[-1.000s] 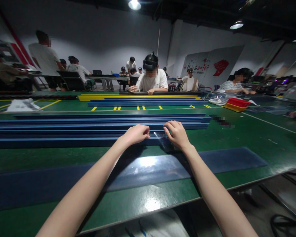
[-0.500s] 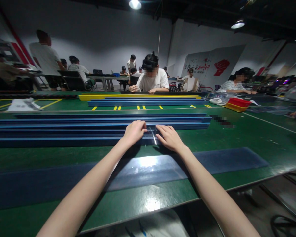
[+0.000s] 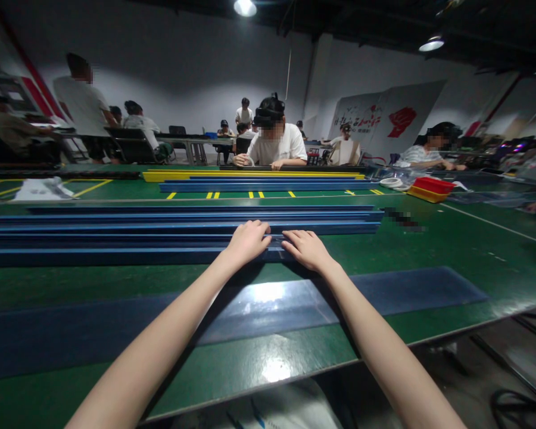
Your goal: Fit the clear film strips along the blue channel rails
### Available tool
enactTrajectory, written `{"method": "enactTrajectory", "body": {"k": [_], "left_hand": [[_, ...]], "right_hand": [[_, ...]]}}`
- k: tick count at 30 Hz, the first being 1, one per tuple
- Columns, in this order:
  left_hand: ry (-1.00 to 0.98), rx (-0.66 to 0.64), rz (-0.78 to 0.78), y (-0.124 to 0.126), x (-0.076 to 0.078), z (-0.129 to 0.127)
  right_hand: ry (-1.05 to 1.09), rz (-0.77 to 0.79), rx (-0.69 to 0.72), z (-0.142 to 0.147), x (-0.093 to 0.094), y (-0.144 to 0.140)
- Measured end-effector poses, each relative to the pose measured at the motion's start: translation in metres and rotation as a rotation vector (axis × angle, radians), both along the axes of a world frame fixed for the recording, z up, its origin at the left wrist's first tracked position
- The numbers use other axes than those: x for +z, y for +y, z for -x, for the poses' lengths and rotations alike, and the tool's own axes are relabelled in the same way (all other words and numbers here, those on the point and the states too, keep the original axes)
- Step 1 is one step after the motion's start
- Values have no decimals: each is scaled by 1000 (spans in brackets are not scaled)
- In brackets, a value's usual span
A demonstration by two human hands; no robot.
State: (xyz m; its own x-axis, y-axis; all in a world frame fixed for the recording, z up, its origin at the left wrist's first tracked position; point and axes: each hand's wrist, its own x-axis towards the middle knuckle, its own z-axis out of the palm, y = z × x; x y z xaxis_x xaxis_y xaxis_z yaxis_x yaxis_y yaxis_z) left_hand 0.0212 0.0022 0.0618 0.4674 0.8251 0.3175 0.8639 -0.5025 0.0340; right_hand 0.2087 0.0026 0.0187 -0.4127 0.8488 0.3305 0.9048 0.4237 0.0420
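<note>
Overhead, lamps light a dim hall; the green table carries long blue rails. Left hand and right hand press flat on the rails, close together, holding nothing

- The near edge of the table is bare apart from a flat dark mat, low enough to pass over.
- The stacked blue rails run from the left edge past the middle, barring the way to the far side.
- Beyond their right end, green surface lies open toward the right edge.
- A red tray and more rails crowd the far edge.
</note>
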Motion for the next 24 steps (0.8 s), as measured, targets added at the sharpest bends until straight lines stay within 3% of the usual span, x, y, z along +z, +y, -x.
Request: {"method": "enactTrajectory", "body": {"k": [14, 24], "left_hand": [[53, -63, 67, -3, -4, -7], [162, -211, 108, -8, -10, -6]], "right_hand": [[45, 138, -108, -25, 6, 3], [59, 236, -199, -46, 10, 0]]}}
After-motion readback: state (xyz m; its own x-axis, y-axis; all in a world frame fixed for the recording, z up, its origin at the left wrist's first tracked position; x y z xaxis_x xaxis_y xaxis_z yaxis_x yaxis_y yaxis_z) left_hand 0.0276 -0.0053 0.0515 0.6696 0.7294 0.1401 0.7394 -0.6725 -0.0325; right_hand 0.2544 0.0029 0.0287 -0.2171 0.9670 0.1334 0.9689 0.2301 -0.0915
